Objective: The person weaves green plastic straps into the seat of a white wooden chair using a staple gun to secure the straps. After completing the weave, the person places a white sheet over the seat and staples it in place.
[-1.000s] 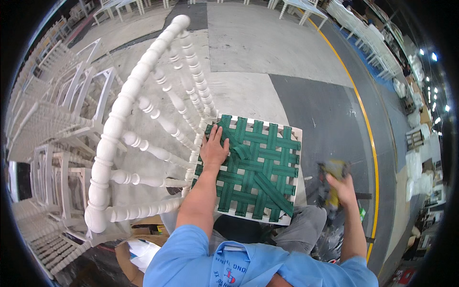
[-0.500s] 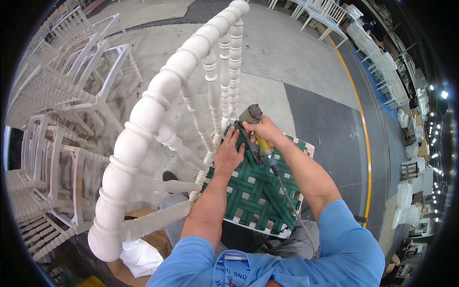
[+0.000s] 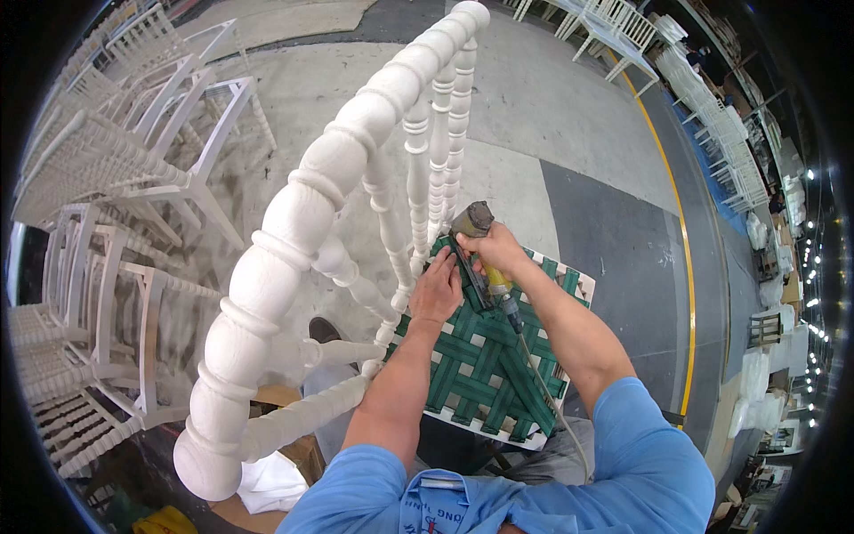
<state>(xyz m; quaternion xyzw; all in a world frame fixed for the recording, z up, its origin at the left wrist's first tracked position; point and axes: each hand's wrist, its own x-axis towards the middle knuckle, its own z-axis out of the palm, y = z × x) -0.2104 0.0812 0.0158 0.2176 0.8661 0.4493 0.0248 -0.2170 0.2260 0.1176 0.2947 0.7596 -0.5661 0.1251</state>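
Note:
A white chair [image 3: 298,209] with a turned, beaded frame stands tilted in front of me. Green webbing straps [image 3: 480,374] are woven across its seat. My right hand [image 3: 492,247] is wrapped round an air staple gun [image 3: 475,218], yellow and dark, with its long nose along the seat near the chair back. From its handle a thin air hose [image 3: 538,369] runs down towards my lap. My left hand [image 3: 436,289] lies on the webbing beside the gun's nose, its fingers stretched along the strap by the spindles; the fingertips are partly hard to make out.
White chair frames [image 3: 178,133] are stacked close on the left. A cardboard box with white cloth [image 3: 271,483] sits at lower left, near a yellow bundle [image 3: 166,521]. More white chairs [image 3: 614,31] stand far right, beyond a yellow floor line [image 3: 686,267].
The chair and seat appear slightly further right and lower in the view. Both hands keep about the same places on the gun and the webbing; the left fingers look a little closer together.

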